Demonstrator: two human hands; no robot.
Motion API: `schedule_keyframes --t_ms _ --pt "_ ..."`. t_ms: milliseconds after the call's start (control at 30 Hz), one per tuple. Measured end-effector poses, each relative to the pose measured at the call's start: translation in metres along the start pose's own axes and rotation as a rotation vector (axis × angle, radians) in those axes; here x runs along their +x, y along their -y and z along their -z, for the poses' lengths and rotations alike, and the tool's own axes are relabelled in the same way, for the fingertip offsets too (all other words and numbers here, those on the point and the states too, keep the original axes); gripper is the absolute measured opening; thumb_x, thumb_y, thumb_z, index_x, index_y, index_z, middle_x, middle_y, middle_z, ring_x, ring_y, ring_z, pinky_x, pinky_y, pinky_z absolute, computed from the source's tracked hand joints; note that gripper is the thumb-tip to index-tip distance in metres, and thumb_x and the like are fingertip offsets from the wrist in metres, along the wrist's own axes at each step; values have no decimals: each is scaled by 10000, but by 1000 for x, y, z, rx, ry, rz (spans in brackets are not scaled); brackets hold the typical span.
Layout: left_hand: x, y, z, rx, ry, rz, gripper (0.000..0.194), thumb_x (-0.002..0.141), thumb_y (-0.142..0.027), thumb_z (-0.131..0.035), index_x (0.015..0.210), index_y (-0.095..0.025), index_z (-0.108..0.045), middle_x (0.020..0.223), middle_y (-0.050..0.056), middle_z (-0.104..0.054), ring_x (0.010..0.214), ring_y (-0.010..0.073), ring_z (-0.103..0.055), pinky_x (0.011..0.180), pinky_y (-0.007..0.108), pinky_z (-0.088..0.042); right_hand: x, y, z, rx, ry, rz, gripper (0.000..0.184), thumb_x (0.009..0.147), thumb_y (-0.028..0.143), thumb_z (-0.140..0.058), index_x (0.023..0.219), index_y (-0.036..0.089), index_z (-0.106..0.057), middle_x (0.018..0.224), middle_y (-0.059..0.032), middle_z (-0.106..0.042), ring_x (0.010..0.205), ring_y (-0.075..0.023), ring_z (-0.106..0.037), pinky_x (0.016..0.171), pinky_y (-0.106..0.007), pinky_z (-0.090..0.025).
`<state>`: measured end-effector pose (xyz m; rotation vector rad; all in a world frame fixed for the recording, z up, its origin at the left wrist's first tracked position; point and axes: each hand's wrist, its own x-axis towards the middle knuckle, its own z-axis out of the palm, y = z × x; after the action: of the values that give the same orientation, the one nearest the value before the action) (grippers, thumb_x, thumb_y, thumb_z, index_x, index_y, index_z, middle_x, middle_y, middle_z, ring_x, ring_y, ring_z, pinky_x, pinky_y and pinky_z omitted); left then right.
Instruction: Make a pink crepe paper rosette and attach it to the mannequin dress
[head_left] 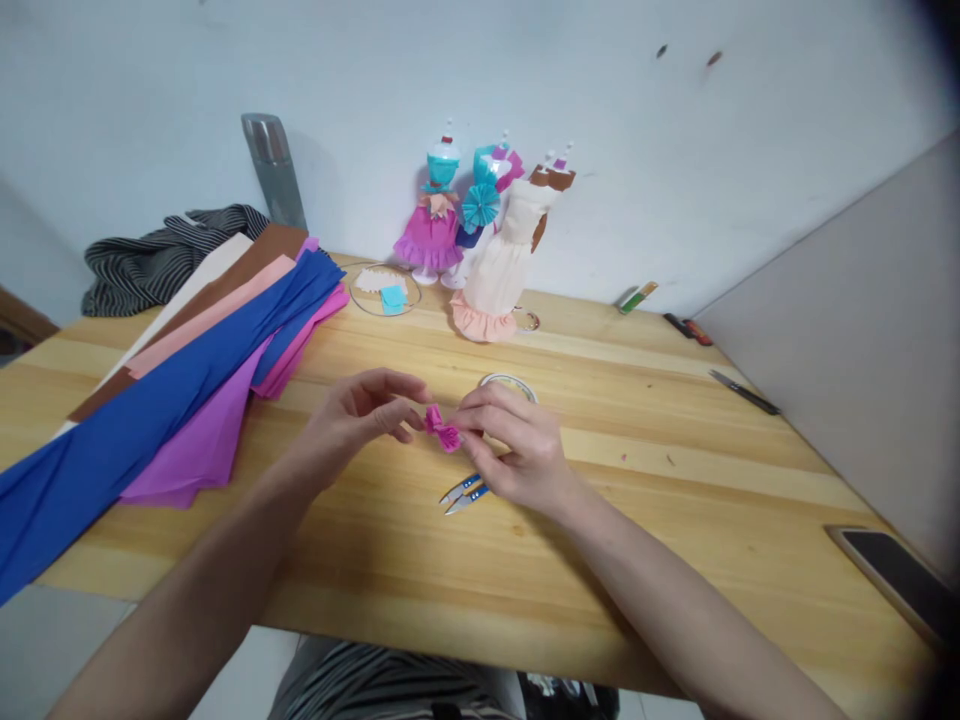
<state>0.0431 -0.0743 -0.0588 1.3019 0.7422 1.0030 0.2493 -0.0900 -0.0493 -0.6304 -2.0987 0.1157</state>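
Observation:
A small bright pink crepe-paper bow (pixel 442 430) is up over the middle of the table. My right hand (pixel 517 440) pinches its right side between thumb and fingers. At the bow's left side is my left hand (pixel 379 405), its fingers apart and curved; the thumb tip is close to the bow, and I cannot tell if it touches. Below my right hand lie blue-handled thread snips (pixel 463 493), blades pointing left, handles partly hidden. Behind that hand shows a round white-rimmed roll (pixel 517 383), partly covered.
Crepe-paper sheets (pixel 187 400) in several colours cover the table's left. Small dress forms (pixel 439 215) in paper dresses stand by the wall, near a wire ring (pixel 416 295). A bottle (pixel 274 170) stands back left. A craft knife (pixel 745 392) and a phone (pixel 896 580) lie right.

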Motion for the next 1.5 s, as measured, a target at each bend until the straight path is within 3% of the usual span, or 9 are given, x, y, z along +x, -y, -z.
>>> schedule_keyframes --t_ms 100,200,367,533,733,933,1100,1333,1500 --pt "0 -1 -3 232 -129 -218 202 752 -290 -737 917 -176 -711 860 52 -684 767 152 -644 640 246 -528 -1 0 1 -110 21 -6 140 875 81 -527 884 150 -649 806 -84 -649 703 -155 -606 573 -271 -483" --pt "-4 -4 -9 423 -73 -467 137 769 -230 -714 901 -196 -705 806 28 -651 711 130 -605 624 247 -500 -2 0 2 -226 90 20 179 903 107 -482 872 156 -651 805 -77 -651 697 -149 -598 566 -262 -457" --pt "-11 4 -23 700 -233 -580 359 636 -376 -831 873 -197 -629 683 -31 -571 615 117 -521 589 253 -445 -3 5 0 -402 131 -48 191 907 138 -483 813 155 -648 750 -63 -627 636 -142 -554 549 -264 -406" --pt "-9 16 -30 711 -362 -412 182 736 -281 -716 773 -193 -561 702 -26 -579 625 110 -539 615 249 -469 -2 10 -4 -264 128 -188 191 889 134 -500 739 148 -617 675 -38 -571 574 -123 -497 518 -245 -377" --pt "-1 11 -23 147 -180 -10 336 629 -318 -792 905 -179 -659 906 50 -689 812 177 -632 759 321 -521 1 9 -8 98 13 -538 182 789 150 -603 609 160 -577 575 13 -510 522 -97 -455 493 -226 -341" --pt "1 13 -21 -37 -65 145 222 695 -364 -762 827 -187 -740 881 31 -735 879 190 -638 828 310 -477 1 7 -13 411 7 -822 172 748 282 -630 635 152 -647 572 -3 -583 499 -96 -454 480 -233 -358" --pt "3 15 -20 -131 -56 209 161 675 -297 -766 793 -188 -752 780 18 -720 744 151 -618 714 276 -470 3 7 -14 420 18 -805 173 748 280 -626 635 153 -655 564 -3 -585 495 -94 -441 473 -230 -343" --pt "3 21 -21 -173 -73 167 165 634 -283 -797 663 -174 -677 656 5 -665 641 131 -586 669 276 -473 2 9 -14 298 -19 -636 216 783 249 -586 585 167 -557 549 18 -506 492 -90 -418 476 -224 -325" --pt "5 22 -20 -276 -83 201 186 658 -277 -778 798 -179 -704 739 22 -698 672 138 -619 692 290 -493 0 6 -14 361 -23 -727 192 765 281 -601 612 165 -595 562 9 -523 506 -103 -429 498 -246 -345"
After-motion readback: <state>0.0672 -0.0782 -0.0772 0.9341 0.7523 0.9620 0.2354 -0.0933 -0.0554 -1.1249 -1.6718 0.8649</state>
